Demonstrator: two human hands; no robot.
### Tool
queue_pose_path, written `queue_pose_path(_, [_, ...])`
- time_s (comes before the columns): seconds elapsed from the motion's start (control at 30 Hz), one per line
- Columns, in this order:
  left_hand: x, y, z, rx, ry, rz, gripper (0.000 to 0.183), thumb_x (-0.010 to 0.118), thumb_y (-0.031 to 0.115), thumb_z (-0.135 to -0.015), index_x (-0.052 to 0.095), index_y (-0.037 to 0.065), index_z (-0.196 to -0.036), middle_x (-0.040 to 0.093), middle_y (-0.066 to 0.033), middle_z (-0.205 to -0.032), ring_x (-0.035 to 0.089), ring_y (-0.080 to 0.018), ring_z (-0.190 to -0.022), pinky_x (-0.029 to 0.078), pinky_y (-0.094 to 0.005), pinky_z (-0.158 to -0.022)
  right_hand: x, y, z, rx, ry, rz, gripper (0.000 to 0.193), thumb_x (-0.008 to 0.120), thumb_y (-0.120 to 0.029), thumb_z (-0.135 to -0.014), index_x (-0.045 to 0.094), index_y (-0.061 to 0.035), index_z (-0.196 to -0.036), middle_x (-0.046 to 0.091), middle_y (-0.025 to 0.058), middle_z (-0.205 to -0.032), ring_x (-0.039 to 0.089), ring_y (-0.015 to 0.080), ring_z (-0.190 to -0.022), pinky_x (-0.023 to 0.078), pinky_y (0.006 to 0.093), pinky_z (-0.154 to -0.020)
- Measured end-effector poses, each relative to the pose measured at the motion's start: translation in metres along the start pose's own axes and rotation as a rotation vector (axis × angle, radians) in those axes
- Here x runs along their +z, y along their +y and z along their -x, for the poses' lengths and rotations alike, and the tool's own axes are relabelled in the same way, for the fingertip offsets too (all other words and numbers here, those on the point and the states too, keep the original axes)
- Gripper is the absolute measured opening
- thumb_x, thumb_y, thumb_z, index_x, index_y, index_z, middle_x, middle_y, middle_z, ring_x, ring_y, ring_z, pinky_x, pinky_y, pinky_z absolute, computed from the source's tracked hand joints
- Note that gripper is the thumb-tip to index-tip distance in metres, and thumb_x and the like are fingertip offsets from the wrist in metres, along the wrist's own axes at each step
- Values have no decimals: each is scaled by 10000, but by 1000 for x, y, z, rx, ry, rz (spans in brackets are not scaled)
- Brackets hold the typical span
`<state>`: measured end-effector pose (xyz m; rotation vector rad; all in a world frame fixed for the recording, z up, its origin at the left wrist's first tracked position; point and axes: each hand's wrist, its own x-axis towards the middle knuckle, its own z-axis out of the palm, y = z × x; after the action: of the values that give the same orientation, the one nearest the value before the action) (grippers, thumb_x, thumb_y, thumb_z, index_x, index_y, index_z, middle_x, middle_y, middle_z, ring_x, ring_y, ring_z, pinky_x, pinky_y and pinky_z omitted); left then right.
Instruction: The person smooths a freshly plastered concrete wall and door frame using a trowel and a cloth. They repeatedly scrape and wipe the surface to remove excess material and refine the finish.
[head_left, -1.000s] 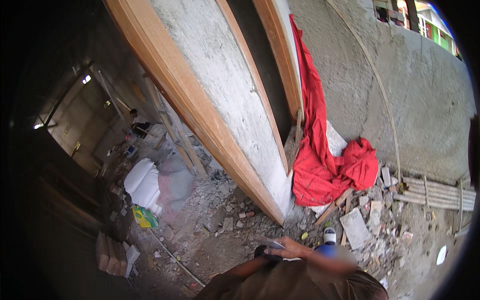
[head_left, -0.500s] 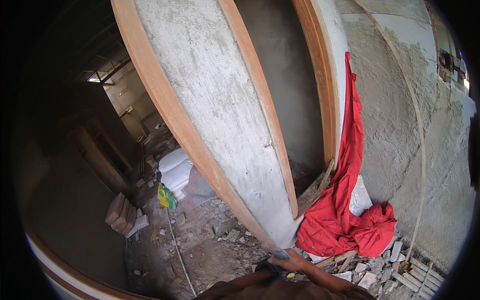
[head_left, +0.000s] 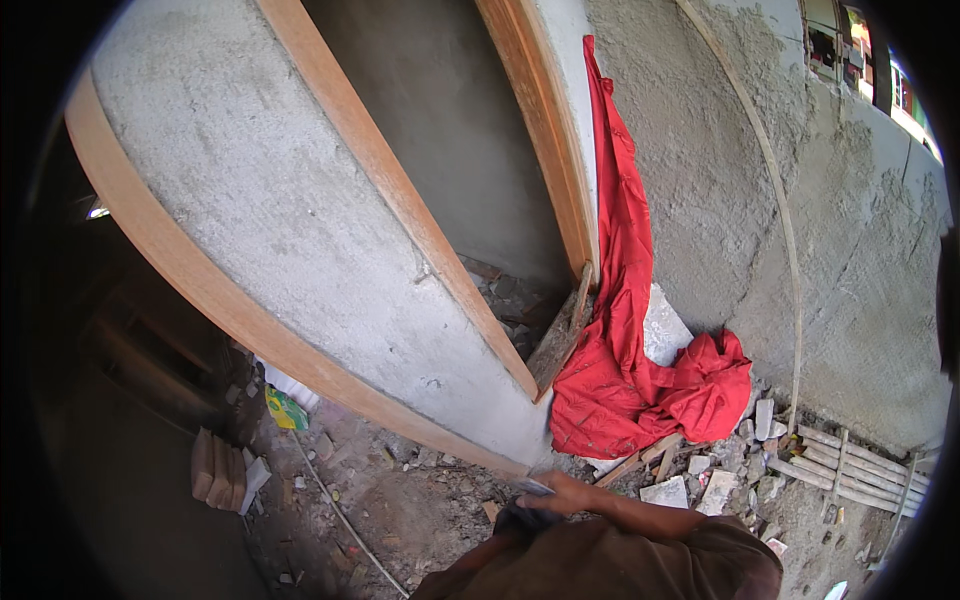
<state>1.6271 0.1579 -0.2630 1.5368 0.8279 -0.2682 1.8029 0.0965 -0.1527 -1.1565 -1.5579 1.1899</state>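
My right hand (head_left: 565,494) is at the lower middle, its fingers closed round a flat grey thing (head_left: 535,487) whose kind I cannot make out. This thing is at the foot of the plastered wall strip (head_left: 300,200), by the lower end of the wooden frame edge (head_left: 430,436). A dark, blurred shape (head_left: 527,518) lies just under my right hand, where my left forearm (head_left: 480,562) ends; my left fingers are hidden there. To the right of my hands, a red cloth (head_left: 630,400) hangs down the wall and bunches on the ground.
Rubble (head_left: 715,490) and a bamboo slat rack (head_left: 850,470) lie at the right. Stacked bags (head_left: 217,472), a green-yellow packet (head_left: 286,409) and a pale hose (head_left: 340,510) are at the left. A wooden-framed doorway (head_left: 440,130) opens beyond the wall strip.
My view has swung right and down, so the wall, doorway and red cloth stand further left and higher. My right hand still grips the grey thing near the frame's foot.
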Motion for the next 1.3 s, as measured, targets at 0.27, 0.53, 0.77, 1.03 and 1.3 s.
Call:
queue_pose_path(0.27, [-10, 43, -49, 60, -65, -173, 262, 550, 155, -899, 598, 11, -1112, 601, -124, -1070, 556, -206, -1008, 432, -353, -856, -35, -3, 5, 46, 69, -156, 359, 640, -290, -891, 621, 27, -1060, 665, 202, -929, 632, 228, -842, 480, 370, -800])
queue_pose_path(0.53, [-22, 33, -100, 6, -214, -240, 265, 551, 153, -897, 597, 10, -1115, 598, -134, -1091, 552, -215, -1037, 427, -362, -879, -66, 24, 0, 173, 176, -161, 405, 631, -358, -883, 631, 26, -1010, 643, 194, -816, 628, 261, -736, 480, 386, -701])
queue_pose_path(0.77, [-62, 45, -155, 28, -307, -308, 268, 552, 152, -895, 596, 9, -1117, 596, -142, -1109, 549, -224, -1063, 423, -370, -899, -103, 49, -39, 217, 367, -282, 391, 631, -361, -884, 625, 21, -971, 631, 183, -794, 620, 268, -737, 473, 393, -705])
queue_pose_path(1.03, [-132, 76, -201, 165, -267, -383, 271, 553, 150, -892, 595, 7, -1119, 594, -152, -1130, 545, -233, -1092, 419, -380, -922, -152, 41, -90, 199, 416, -261, 316, 636, -291, -899, 622, 18, -966, 625, 134, -803, 592, 196, -752, 459, 352, -701])
queue_pose_path(1.3, [-147, 139, -201, 605, 64, -244, 288, 554, 140, -890, 579, -2, -1139, 601, -208, -1131, 570, -280, -1095, 437, -389, -916, -202, 52, -120, 153, 330, -291, 341, 648, -284, -877, 621, 31, -1003, 628, 198, -835, 641, 326, -818, 485, 395, -755])
